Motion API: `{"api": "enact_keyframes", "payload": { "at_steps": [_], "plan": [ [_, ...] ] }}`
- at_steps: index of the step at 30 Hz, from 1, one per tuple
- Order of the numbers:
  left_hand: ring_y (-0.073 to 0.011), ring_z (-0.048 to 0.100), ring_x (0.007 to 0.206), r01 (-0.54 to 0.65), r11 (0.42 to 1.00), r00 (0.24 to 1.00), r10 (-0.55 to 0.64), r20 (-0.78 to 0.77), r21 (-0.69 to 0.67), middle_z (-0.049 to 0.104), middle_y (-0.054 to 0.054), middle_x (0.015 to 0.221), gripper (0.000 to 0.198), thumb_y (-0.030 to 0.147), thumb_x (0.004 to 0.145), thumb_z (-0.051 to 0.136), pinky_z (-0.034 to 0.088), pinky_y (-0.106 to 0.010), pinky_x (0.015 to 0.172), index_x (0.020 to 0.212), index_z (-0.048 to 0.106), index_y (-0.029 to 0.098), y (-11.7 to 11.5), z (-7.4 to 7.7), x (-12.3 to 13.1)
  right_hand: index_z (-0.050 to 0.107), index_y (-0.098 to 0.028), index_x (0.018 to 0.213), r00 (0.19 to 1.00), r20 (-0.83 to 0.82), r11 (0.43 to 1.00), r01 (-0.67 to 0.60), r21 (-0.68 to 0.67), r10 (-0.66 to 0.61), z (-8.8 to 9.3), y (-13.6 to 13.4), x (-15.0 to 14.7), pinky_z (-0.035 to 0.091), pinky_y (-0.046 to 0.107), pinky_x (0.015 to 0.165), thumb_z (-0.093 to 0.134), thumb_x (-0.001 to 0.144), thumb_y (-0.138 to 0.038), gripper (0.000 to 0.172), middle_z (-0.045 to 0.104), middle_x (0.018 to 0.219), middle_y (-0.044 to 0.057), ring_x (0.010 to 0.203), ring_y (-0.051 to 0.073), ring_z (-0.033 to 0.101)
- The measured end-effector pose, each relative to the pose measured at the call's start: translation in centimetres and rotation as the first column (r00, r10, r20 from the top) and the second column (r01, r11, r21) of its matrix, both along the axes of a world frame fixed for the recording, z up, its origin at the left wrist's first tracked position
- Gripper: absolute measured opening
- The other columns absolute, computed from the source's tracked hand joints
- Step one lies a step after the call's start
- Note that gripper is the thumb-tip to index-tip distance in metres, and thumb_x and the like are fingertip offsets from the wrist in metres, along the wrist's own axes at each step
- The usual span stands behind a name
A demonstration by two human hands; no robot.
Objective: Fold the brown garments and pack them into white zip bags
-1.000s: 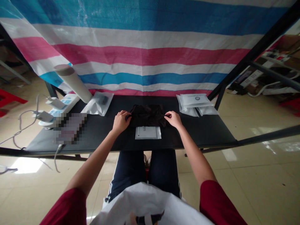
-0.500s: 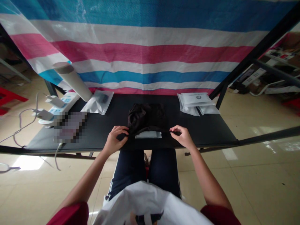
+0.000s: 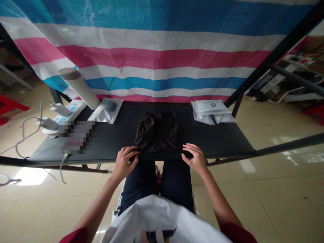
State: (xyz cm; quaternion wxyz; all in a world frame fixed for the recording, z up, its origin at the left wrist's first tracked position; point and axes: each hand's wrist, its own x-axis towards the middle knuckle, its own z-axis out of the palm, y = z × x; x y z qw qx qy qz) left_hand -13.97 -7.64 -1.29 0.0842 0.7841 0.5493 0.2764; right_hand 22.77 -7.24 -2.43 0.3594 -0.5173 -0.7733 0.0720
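Striped tarp [image 3: 157,57] hangs behind one black table [image 3: 222,138]. On the middle of the table, near the front edge, lies one folded black cloth [image 3: 158,132]. Left hand [image 3: 124,162] is curled narrow and holds the near edge of this cloth. Right hand [image 3: 194,158] is more open and lies at the edge, but I cannot tell if it pinches. Farther away are one white bag [image 3: 106,110], one cardboard tube [image 3: 78,88] and a stack of white packets [image 3: 210,109].
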Motion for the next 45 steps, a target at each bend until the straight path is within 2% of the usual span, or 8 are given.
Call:
{"api": "enact_keyframes", "payload": {
  "at_steps": [5,9,15,23,27,32,38,45],
  "plan": [
    [-0.0232,0.059,0.097,-0.203,0.979,0.976,0.199,0.088,0.035,0.068,-0.007,0.101,0.028,0.043,0.092,0.049,0.045,-0.037,0.088,0.099,0.064,0.020,3.2,3.0,2.2,0.071,-0.022,0.102,0.995,-0.079,0.995,0.071,0.069,-0.066,2.5,2.6,-1.5,0.050,0.043,0.098,0.060,0.086,-0.032,0.021,0.071,0.111,0.009,0.110,0.026,0.063],
    [-0.0285,0.060,0.099,-0.289,0.957,0.953,0.288,-0.092,-0.001,0.069,-0.009,0.101,0.041,0.054,0.090,0.048,0.044,-0.040,0.085,0.107,0.062,0.020,7.1,5.2,5.8,0.070,-0.020,0.104,0.995,-0.035,0.994,0.097,0.046,-0.095,4.1,6.3,-4.6,0.048,0.041,0.102,0.056,0.088,-0.031,0.024,0.071,0.113,0.009,0.112,0.025,0.061],
    [-0.0312,0.064,0.100,-0.280,0.957,0.925,0.247,-0.289,-0.076,0.072,-0.012,0.100,0.034,0.043,0.092,0.046,0.042,-0.043,0.089,0.106,0.064,0.019,10.1,5.6,9.6,0.065,-0.013,0.122,0.975,0.186,0.988,0.134,-0.074,-0.118,3.1,9.5,-8.7,0.043,0.042,0.107,0.053,0.091,-0.036,0.040,0.063,0.130,0.014,0.125,0.029,0.055],
    [-0.0294,0.067,0.092,-0.555,0.816,0.828,0.526,-0.193,-0.158,0.072,-0.011,0.100,0.038,0.050,0.093,0.042,0.046,-0.037,0.077,0.110,0.063,0.023,10.0,6.4,2.2,0.059,-0.012,0.130,0.948,0.248,0.960,0.240,-0.145,-0.200,-0.2,9.5,-6.7,0.038,0.046,0.111,0.051,0.092,-0.038,0.047,0.055,0.141,0.016,0.136,0.030,0.045],
    [-0.0318,0.066,0.090,-0.640,0.728,0.767,0.587,-0.257,-0.245,0.071,-0.012,0.098,0.038,0.049,0.091,0.044,0.046,-0.038,0.072,0.108,0.063,0.021,8.8,5.0,-2.0,0.059,-0.013,0.130,0.956,0.203,0.958,0.245,-0.151,-0.213,-0.7,9.6,-5.4,0.038,0.045,0.112,0.052,0.091,-0.037,0.046,0.055,0.141,0.015,0.136,0.029,0.045],
    [-0.0315,0.064,0.088,-0.640,0.713,0.768,0.575,-0.283,-0.288,0.069,-0.011,0.094,0.034,0.047,0.090,0.046,0.047,-0.040,0.073,0.103,0.064,0.020,7.8,3.2,-3.9,0.060,-0.015,0.129,0.968,0.163,0.967,0.216,-0.137,-0.193,-1.0,9.8,-4.7,0.039,0.047,0.111,0.052,0.090,-0.036,0.046,0.055,0.140,0.015,0.135,0.030,0.046],
    [-0.0350,0.054,0.109,-0.582,0.813,0.800,0.570,-0.185,-0.012,0.062,-0.016,0.113,0.041,0.047,0.089,0.050,0.045,-0.047,0.089,0.116,0.061,0.019,8.0,4.0,-2.0,0.060,-0.016,0.130,0.977,0.132,0.973,0.185,-0.138,-0.167,-1.0,9.8,-5.0,0.037,0.048,0.113,0.051,0.092,-0.038,0.046,0.054,0.141,0.014,0.137,0.029,0.044],
    [-0.0339,0.044,0.128,-0.248,0.969,0.947,0.241,-0.214,-0.006,0.052,-0.012,0.141,0.063,0.060,0.087,0.051,0.038,-0.048,0.102,0.138,0.049,0.023,7.4,4.0,2.3,0.055,-0.016,0.136,0.986,0.108,0.976,0.146,-0.159,-0.130,0.2,8.8,-4.2,0.032,0.056,0.113,0.048,0.093,-0.050,0.055,0.048,0.146,0.016,0.144,0.033,0.032]
  ]
}}
